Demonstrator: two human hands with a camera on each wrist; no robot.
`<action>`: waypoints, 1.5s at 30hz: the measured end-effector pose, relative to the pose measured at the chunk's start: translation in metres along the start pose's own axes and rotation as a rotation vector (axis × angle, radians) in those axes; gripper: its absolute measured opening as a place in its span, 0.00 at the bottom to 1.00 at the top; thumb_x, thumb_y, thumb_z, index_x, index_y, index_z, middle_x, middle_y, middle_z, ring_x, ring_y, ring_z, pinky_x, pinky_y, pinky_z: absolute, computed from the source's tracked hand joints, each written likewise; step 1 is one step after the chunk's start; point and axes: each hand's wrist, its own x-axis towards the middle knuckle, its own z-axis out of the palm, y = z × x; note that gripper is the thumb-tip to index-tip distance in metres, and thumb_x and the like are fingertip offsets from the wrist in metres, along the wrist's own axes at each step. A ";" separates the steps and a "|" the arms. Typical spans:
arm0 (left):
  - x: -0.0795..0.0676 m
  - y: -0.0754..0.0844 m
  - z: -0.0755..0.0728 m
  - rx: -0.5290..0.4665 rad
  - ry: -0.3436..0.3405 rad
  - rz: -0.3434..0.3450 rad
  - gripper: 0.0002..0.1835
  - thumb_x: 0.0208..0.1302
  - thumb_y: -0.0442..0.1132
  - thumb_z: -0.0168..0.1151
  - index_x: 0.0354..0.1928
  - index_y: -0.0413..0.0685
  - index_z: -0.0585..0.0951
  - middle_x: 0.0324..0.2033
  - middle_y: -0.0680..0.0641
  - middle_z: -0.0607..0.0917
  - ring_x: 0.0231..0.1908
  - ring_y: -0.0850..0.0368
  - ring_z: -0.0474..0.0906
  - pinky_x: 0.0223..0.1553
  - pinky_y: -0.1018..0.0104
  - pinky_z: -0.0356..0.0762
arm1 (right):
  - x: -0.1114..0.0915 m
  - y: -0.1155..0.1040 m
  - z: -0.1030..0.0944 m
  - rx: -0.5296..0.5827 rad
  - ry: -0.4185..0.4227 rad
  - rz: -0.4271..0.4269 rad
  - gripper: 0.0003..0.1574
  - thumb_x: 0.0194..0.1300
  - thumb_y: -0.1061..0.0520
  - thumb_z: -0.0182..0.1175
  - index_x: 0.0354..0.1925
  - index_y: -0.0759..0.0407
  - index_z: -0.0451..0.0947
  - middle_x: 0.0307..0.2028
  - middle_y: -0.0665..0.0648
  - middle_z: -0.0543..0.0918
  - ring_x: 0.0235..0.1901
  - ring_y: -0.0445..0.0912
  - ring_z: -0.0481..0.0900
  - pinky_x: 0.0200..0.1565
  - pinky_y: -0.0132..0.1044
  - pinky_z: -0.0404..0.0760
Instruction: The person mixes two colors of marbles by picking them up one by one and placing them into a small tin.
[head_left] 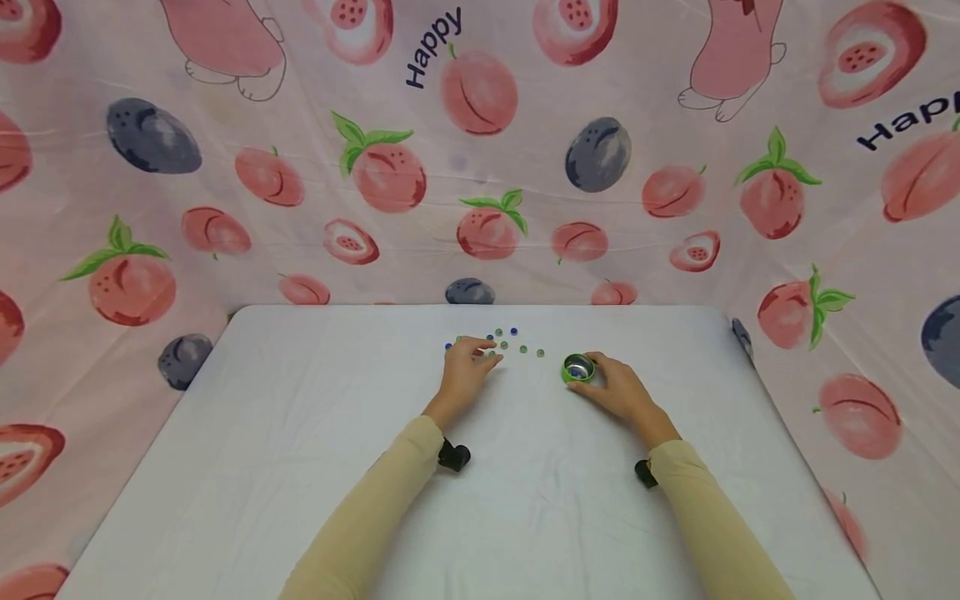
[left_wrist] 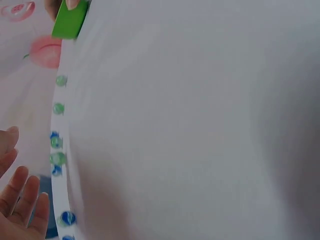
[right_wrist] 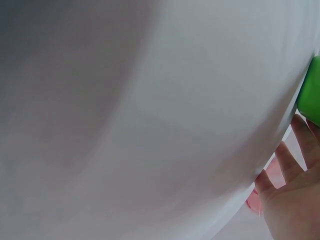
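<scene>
A small bowl (head_left: 566, 375), green outside and shiny metal inside, stands on the table at the right of centre. Gripping its side is my right hand (head_left: 621, 390), thumb at the front and fingers behind. Something blue, apparently a marble, lies inside. My left hand (head_left: 463, 373) hovers among loose glass marbles, thumb and forefinger apart, holding nothing. Green marbles (head_left: 522, 349) and blue marbles (head_left: 513, 332) are scattered around and to the right of its fingertips. The left wrist view shows the fingers (left_wrist: 17, 192) loosely extended beside a row of marbles; the hand partly hides some in the head view.
A white cloth covers the table (head_left: 525, 517). Behind it and along both sides hangs a pink fruit-patterned curtain (head_left: 420, 242). A black wrist camera (head_left: 453, 456) sits under the left wrist, another (head_left: 645, 473) by the right.
</scene>
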 end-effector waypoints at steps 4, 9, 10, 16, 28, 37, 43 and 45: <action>-0.001 -0.006 -0.012 0.022 0.020 -0.021 0.13 0.65 0.32 0.74 0.49 0.32 0.88 0.47 0.35 0.88 0.48 0.39 0.84 0.52 0.47 0.83 | 0.001 0.000 0.000 0.000 0.001 -0.001 0.42 0.68 0.45 0.73 0.70 0.67 0.73 0.64 0.69 0.81 0.67 0.65 0.76 0.69 0.62 0.72; -0.003 -0.011 -0.023 0.034 0.032 -0.046 0.14 0.65 0.32 0.74 0.49 0.32 0.88 0.46 0.33 0.87 0.48 0.37 0.84 0.53 0.46 0.83 | 0.002 -0.001 -0.001 0.002 -0.004 0.007 0.42 0.68 0.45 0.73 0.70 0.66 0.73 0.64 0.69 0.81 0.67 0.65 0.77 0.69 0.61 0.72; -0.003 -0.012 -0.024 0.036 0.035 -0.049 0.14 0.65 0.32 0.75 0.49 0.31 0.88 0.46 0.33 0.87 0.48 0.37 0.84 0.53 0.46 0.83 | 0.001 -0.001 -0.001 0.001 -0.005 0.008 0.42 0.69 0.45 0.72 0.70 0.66 0.72 0.64 0.69 0.81 0.67 0.65 0.77 0.69 0.61 0.72; -0.006 -0.022 -0.031 0.064 0.046 -0.064 0.13 0.64 0.31 0.74 0.49 0.31 0.88 0.47 0.34 0.88 0.48 0.38 0.84 0.54 0.47 0.83 | 0.000 -0.001 0.000 0.002 -0.010 0.012 0.42 0.69 0.44 0.72 0.70 0.66 0.72 0.64 0.69 0.81 0.67 0.65 0.76 0.70 0.62 0.72; -0.012 -0.034 -0.035 0.070 0.044 -0.087 0.13 0.64 0.30 0.74 0.48 0.30 0.88 0.45 0.34 0.86 0.48 0.38 0.83 0.54 0.46 0.82 | 0.000 0.000 0.001 0.011 0.000 0.002 0.42 0.68 0.45 0.73 0.70 0.66 0.73 0.63 0.69 0.82 0.66 0.65 0.77 0.69 0.61 0.72; -0.014 -0.036 -0.033 0.054 0.039 -0.128 0.13 0.65 0.30 0.74 0.50 0.31 0.88 0.45 0.35 0.86 0.49 0.39 0.82 0.55 0.47 0.81 | -0.001 0.001 0.000 0.013 0.002 0.005 0.43 0.68 0.45 0.73 0.70 0.66 0.73 0.63 0.69 0.82 0.66 0.65 0.77 0.69 0.62 0.72; -0.014 -0.039 -0.031 0.066 0.040 -0.137 0.14 0.65 0.30 0.74 0.50 0.31 0.88 0.46 0.35 0.86 0.50 0.39 0.83 0.57 0.47 0.81 | 0.000 0.001 0.000 0.008 -0.003 0.006 0.42 0.69 0.45 0.72 0.70 0.66 0.72 0.64 0.69 0.81 0.68 0.65 0.76 0.70 0.62 0.71; -0.014 -0.040 -0.030 0.070 0.041 -0.135 0.13 0.65 0.30 0.74 0.50 0.30 0.88 0.46 0.34 0.86 0.50 0.39 0.82 0.57 0.47 0.81 | 0.000 0.001 0.000 0.006 -0.002 0.003 0.42 0.69 0.45 0.72 0.71 0.66 0.72 0.64 0.69 0.81 0.68 0.65 0.76 0.70 0.62 0.71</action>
